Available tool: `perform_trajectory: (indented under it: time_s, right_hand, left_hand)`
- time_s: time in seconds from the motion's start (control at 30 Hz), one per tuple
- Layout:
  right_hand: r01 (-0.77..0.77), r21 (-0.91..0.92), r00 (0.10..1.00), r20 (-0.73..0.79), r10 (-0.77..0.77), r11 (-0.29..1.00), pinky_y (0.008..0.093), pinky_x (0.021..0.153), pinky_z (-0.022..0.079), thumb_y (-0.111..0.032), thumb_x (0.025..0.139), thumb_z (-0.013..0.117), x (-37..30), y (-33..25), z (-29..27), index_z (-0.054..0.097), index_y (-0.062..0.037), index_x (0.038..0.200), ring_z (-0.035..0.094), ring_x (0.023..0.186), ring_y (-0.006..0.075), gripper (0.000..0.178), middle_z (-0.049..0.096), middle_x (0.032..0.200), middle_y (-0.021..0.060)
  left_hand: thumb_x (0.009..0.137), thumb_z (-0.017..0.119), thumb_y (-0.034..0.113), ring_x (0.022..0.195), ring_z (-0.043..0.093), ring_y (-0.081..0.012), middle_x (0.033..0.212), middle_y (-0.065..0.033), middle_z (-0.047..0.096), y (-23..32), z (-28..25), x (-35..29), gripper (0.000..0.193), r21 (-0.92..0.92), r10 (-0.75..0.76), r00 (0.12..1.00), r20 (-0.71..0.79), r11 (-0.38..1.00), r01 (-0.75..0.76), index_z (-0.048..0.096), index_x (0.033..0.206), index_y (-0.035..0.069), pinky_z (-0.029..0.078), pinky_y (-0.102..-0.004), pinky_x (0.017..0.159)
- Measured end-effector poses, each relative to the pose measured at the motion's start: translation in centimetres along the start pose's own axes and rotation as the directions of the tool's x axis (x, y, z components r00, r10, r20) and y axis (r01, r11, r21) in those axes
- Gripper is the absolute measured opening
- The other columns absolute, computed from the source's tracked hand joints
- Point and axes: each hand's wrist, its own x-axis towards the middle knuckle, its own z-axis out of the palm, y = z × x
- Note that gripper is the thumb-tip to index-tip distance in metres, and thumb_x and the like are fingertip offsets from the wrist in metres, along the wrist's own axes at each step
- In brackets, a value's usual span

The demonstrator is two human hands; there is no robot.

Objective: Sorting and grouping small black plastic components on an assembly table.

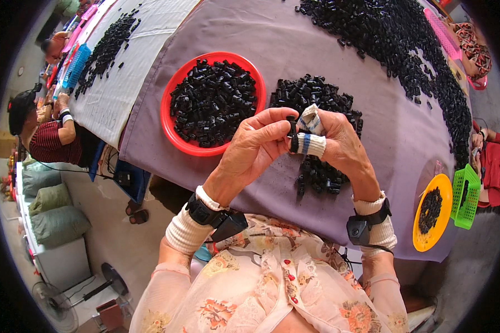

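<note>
One black piece [292,127]: left hand [249,145] and right hand [343,140] are pinching it between them.
Black pile [316,93]: is sitting underneath; a slipping pinch could be losing the piece there.

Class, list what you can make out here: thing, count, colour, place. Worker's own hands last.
Held part: one, black, between the hands
Loose parts: countless, black, in bowl, plate and heaps
Bowl: one, red, left of centre
Plate: one, yellow, right
Baskets: at least three, green and pink right, blue upper left
Cloths: two, purple centre, white upper left
Bundles: at least three, green, left
Fan: one, greyish, lower left
Sandals: two, dark, floor at left
Co-workers: at least three, both sides
Blouse: one, pale floral, lower centre
Wrist devices: two, black, on the wrists
Left hand: one, pinching the held part
Right hand: one, fingers wrapped in white, beside it
</note>
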Motion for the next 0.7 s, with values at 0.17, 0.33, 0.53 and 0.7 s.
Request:
perform_trajectory:
  time_s: [0.17,0.33,0.53,0.7]
  right_hand:
    - [0.121,-0.039,0.986,-0.109,-0.125,0.992,0.0244,0.049,0.037,-0.017,0.069,0.072,0.0,1.4,0.3,0.056,-0.0022,0.078,0.042,0.055,0.0069,0.023,0.049,0.059,-0.0005]
    - [0.162,-0.078,0.973,-0.156,-0.172,0.984,0.0258,0.049,0.039,-0.013,0.068,0.071,-0.1,1.3,0.6,0.055,-0.0012,0.078,0.043,0.053,0.0082,0.023,0.050,0.057,0.0028]
    - [0.195,-0.130,0.968,-0.137,-0.212,0.972,0.0271,0.049,0.040,-0.013,0.067,0.071,-0.2,1.3,0.4,0.054,-0.0009,0.077,0.043,0.051,0.0116,0.023,0.051,0.057,0.0061]
    - [0.186,-0.189,0.964,-0.156,-0.217,0.964,0.0278,0.049,0.040,-0.013,0.065,0.071,-0.2,1.4,0.4,0.054,-0.0009,0.076,0.043,0.050,0.0141,0.023,0.050,0.057,0.0082]
  left_hand:
    - [0.086,0.056,0.005,0.079,0.058,-0.0096,0.094,-0.0055,0.061,-0.1,0.3,0.1,0.024,0.044,-0.006,0.999,-0.035,0.999,0.008,0.055,0.109,0.000,0.050,-0.0246,0.072]
    - [0.085,0.058,0.006,0.078,0.057,-0.0083,0.092,-0.0036,0.061,-0.1,1.0,0.1,0.021,0.142,0.013,0.995,-0.096,0.990,0.001,0.057,0.106,0.000,0.049,-0.0235,0.070]
    - [0.083,0.058,0.005,0.082,0.059,-0.0104,0.092,-0.0061,0.062,0.3,1.5,0.2,0.019,0.430,0.057,0.987,-0.149,0.903,0.013,0.058,0.101,-0.001,0.050,-0.0251,0.073]
    - [0.081,0.062,0.008,0.074,0.059,-0.0082,0.087,-0.0039,0.063,-0.1,1.8,0.3,0.017,0.410,0.080,0.978,-0.195,0.912,0.007,0.062,0.097,0.000,0.050,-0.0225,0.065]
